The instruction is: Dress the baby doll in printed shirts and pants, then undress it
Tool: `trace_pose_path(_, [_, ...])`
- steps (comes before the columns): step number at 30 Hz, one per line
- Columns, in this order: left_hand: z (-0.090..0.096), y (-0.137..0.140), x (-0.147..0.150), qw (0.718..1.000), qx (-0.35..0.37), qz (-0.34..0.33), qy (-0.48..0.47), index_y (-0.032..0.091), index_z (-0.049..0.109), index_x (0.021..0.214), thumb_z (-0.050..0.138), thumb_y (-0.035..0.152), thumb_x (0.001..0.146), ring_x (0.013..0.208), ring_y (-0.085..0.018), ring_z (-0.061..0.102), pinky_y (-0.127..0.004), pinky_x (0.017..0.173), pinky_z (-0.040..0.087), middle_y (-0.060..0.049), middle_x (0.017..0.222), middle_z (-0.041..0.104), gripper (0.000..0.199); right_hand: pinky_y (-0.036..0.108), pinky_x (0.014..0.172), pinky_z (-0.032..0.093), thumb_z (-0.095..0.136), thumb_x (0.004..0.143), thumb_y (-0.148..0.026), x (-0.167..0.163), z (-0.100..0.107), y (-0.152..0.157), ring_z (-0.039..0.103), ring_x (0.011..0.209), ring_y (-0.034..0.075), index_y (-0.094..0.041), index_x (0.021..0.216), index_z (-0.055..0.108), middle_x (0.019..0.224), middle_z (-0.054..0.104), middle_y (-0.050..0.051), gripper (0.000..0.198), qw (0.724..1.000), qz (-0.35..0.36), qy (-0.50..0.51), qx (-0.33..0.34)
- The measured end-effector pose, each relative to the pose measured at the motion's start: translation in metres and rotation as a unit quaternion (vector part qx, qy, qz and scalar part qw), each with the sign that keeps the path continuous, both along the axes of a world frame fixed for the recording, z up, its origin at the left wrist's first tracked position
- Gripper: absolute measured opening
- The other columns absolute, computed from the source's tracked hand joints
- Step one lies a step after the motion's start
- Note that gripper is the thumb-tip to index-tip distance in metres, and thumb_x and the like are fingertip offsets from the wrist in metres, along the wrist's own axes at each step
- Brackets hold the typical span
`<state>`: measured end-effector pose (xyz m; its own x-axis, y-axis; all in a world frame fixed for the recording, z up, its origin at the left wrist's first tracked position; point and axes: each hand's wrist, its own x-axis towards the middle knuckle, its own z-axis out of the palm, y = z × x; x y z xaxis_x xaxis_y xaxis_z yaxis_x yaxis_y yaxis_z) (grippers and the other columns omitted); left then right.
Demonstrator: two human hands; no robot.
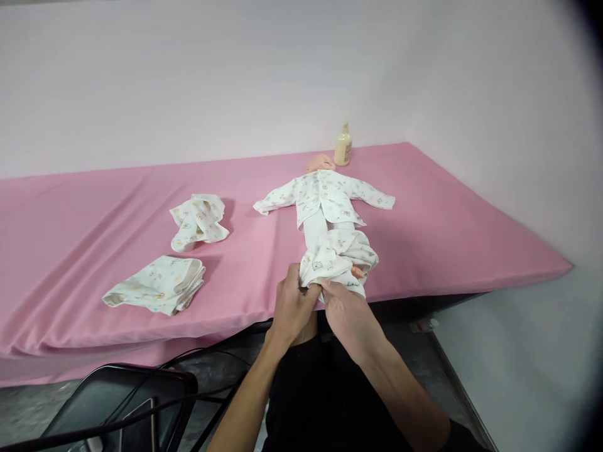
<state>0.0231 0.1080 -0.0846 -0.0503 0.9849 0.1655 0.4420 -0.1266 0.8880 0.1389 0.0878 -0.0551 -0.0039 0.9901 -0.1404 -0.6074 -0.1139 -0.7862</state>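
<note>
White printed garment (pixel 325 260) lies bunched just beyond the left fingers (pixel 293 275) and right fingers (pixel 335 292), both pinching its near edge.

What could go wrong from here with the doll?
Both the left hand and right hand grip the bunched printed pants; a hard tug might drag the baby doll over the pink cloth's nearby front edge. Its exposed foot could also snag in the folds.

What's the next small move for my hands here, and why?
Probably ease the printed pants past the doll's covered foot: your left hand and right hand pinch the bunched lower end, and only one foot seems to show.
</note>
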Motion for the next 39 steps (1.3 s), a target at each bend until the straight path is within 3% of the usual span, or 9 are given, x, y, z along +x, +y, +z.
trace_pose_path(6, [0.004,0.011,-0.005,1.000,0.005,-0.006,-0.021,0.021,0.044,0.080,0.053,0.022,0.084,0.060,-0.011,0.041,-0.022,0.056,0.031,0.006,0.066,0.048,0.010,0.038,0.120,0.036,0.075,0.084,-0.030,0.031,-0.005,-0.030,0.045,0.142,0.019,-0.033,0.131,0.063,0.147,0.056,0.000,0.049,0.991,0.133,0.005,0.005])
trace_pose_path(10, [0.005,0.019,-0.011,0.999,0.010,-0.011,-0.051,0.021,0.046,0.082,0.052,0.024,0.086,0.065,-0.011,0.042,-0.021,0.057,0.034,0.005,0.071,0.047,0.008,0.048,0.109,0.047,0.072,0.086,-0.033,0.067,0.002,-0.038,0.064,0.121,0.027,-0.029,0.129,0.066,0.128,0.068,0.007,0.043,0.954,0.158,-0.249,0.059])
trace_pose_path(14, [0.009,0.024,-0.012,0.997,0.009,-0.037,-0.065,0.020,0.057,0.100,0.055,0.023,0.085,0.077,-0.014,0.052,-0.022,0.063,0.040,0.000,0.090,0.059,0.015,0.049,0.108,0.045,0.077,0.081,-0.036,0.079,0.015,-0.004,0.058,0.125,0.031,-0.028,0.126,0.066,0.130,0.065,0.009,0.048,0.815,-0.044,-0.523,0.245])
trace_pose_path(17, [0.013,0.024,-0.009,0.996,0.011,-0.029,-0.087,0.019,0.059,0.110,0.057,0.023,0.085,0.085,-0.016,0.057,-0.023,0.069,0.044,-0.003,0.101,0.063,0.026,0.051,0.111,0.041,0.076,0.081,-0.035,0.071,0.018,0.027,0.049,0.134,0.032,-0.027,0.137,0.058,0.142,0.056,0.011,0.060,0.692,0.006,-0.626,0.358])
trace_pose_path(19, [0.015,0.024,-0.007,0.995,0.008,-0.021,-0.095,0.019,0.059,0.104,0.059,0.025,0.084,0.080,-0.015,0.055,-0.023,0.067,0.043,-0.001,0.094,0.063,0.020,0.050,0.107,0.044,0.067,0.088,-0.028,0.066,0.016,0.039,0.054,0.129,0.031,-0.026,0.135,0.059,0.139,0.059,0.010,0.048,0.647,0.046,-0.654,0.389])
trace_pose_path(21, [0.015,0.025,-0.005,0.995,0.007,-0.013,-0.098,0.019,0.058,0.097,0.061,0.027,0.084,0.075,-0.013,0.053,-0.022,0.064,0.041,0.001,0.087,0.061,0.015,0.046,0.102,0.048,0.058,0.092,-0.022,0.065,0.012,0.045,0.059,0.121,0.027,-0.025,0.128,0.063,0.130,0.065,0.009,0.037,0.649,0.063,-0.643,0.402])
trace_pose_path(27, [0.004,0.025,0.005,0.991,-0.029,0.017,-0.132,0.020,0.055,0.099,0.064,0.034,0.085,0.075,-0.013,0.053,-0.021,0.065,0.042,0.001,0.087,0.059,0.021,0.036,0.087,0.052,0.052,0.089,-0.013,0.072,0.002,0.051,0.064,0.105,0.022,-0.023,0.115,0.068,0.115,0.069,0.006,0.032,0.736,0.029,-0.596,0.319])
trace_pose_path(36, [-0.013,0.014,0.011,0.975,-0.100,0.012,-0.197,0.020,0.049,0.115,0.054,0.032,0.094,0.102,-0.016,0.059,-0.024,0.084,0.046,-0.006,0.113,0.060,0.024,0.049,0.097,0.045,0.052,0.092,-0.016,0.073,-0.003,0.043,0.056,0.112,0.031,-0.018,0.121,0.064,0.113,0.069,0.013,0.031,0.576,0.067,-0.752,0.313])
trace_pose_path(39, [-0.011,0.014,0.010,0.965,-0.146,0.006,-0.216,0.021,0.049,0.117,0.053,0.034,0.094,0.105,-0.018,0.059,-0.024,0.084,0.047,-0.007,0.117,0.060,0.027,0.049,0.097,0.044,0.052,0.091,-0.015,0.073,0.000,0.044,0.056,0.111,0.032,-0.016,0.122,0.062,0.110,0.070,0.013,0.032,0.564,0.093,-0.762,0.304])
